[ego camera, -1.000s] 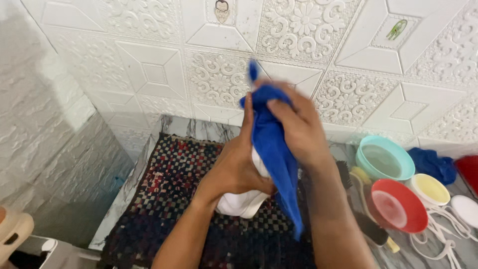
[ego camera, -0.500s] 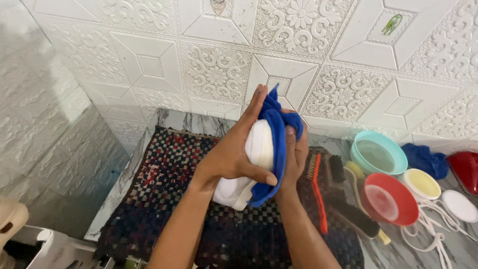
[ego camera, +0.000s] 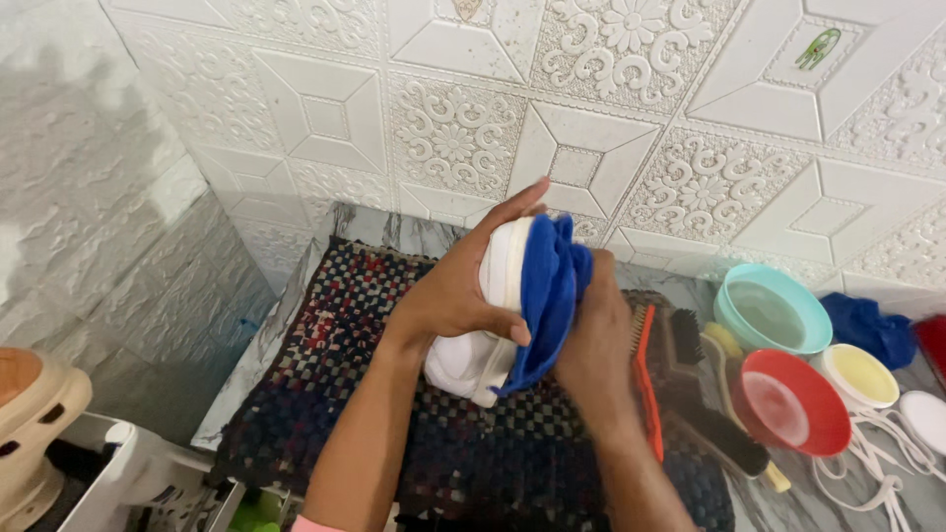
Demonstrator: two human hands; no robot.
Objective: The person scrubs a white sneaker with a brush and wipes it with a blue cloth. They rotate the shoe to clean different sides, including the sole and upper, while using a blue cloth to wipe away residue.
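White shoe point(ego camera: 475, 345) is what we hold up above the woven mat point(ego camera: 325, 335), with its sole side turned toward the camera and a blue cloth point(ego camera: 547, 286) pressed on it. We begin with the biggest things. Behind all stands a wall of white embossed panels point(ego camera: 443, 138), and under it lies the grey marble worktop point(ego camera: 370, 225). The dark checkered mat covers most of the worktop in front of us.

Our left hand point(ego camera: 458, 291) grips the shoe from the left side, the fingers point(ego camera: 512, 212) spread over the top edge of the sole and the thumb closed on the lower side. Our right hand point(ego camera: 596, 335) is behind the blue cloth and presses it against the shoe; its fingers are hidden by the cloth, so we cannot tell exactly how they are bent, but they are closed on the cloth.

To the right, on the mat edge, lie an orange brush point(ego camera: 645, 379) and a black brush point(ego camera: 705, 394), side by side. Further right stand a teal bowl point(ego camera: 774, 307), a red bowl point(ego camera: 793, 404) and a small yellow-white bowl point(ego camera: 860, 376). White laces point(ego camera: 877, 463) lie near the red bowl, and another blue cloth point(ego camera: 867, 330) rests behind the bowls.
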